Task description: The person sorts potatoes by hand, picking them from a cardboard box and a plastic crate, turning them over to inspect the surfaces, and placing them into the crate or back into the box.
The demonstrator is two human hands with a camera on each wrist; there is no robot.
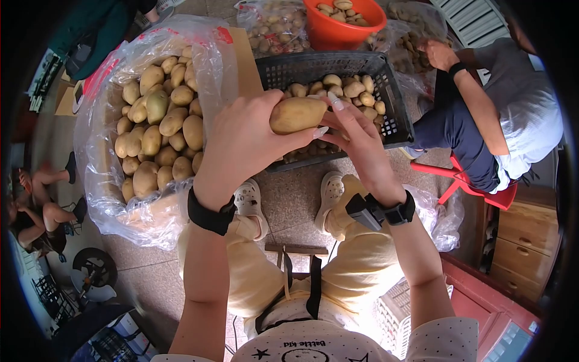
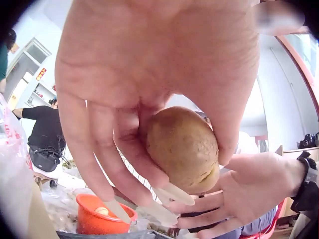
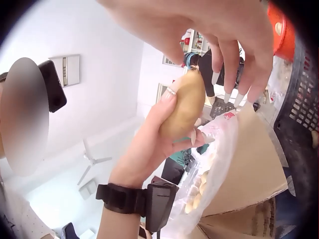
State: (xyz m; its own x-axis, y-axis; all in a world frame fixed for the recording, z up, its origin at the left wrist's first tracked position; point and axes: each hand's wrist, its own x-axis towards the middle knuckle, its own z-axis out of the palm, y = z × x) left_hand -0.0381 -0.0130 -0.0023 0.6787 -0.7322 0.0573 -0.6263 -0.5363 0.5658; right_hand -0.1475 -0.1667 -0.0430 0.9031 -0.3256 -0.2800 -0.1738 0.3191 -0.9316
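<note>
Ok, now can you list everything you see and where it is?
Potato: one, tan, in left hand
Other potatoes: many, tan, in box, crate, tub
Box: one, brown, left, lined with clear plastic
Crate: one, black, ahead
Tub: one, orange, beyond crate
Bags: several, clear, beyond crate
People: at least two, one grey-topped at right, one far left
Stool: one, red, under the grey-topped person
Cabinet: one, brown, right
Ceiling fan: one, white, overhead
Rest: too unclear to count
Shoes: two, white, floor
Wristbands: two, black, wrists
Left hand: one, bare, holding potato
Right hand: one, bare, near potato
</note>
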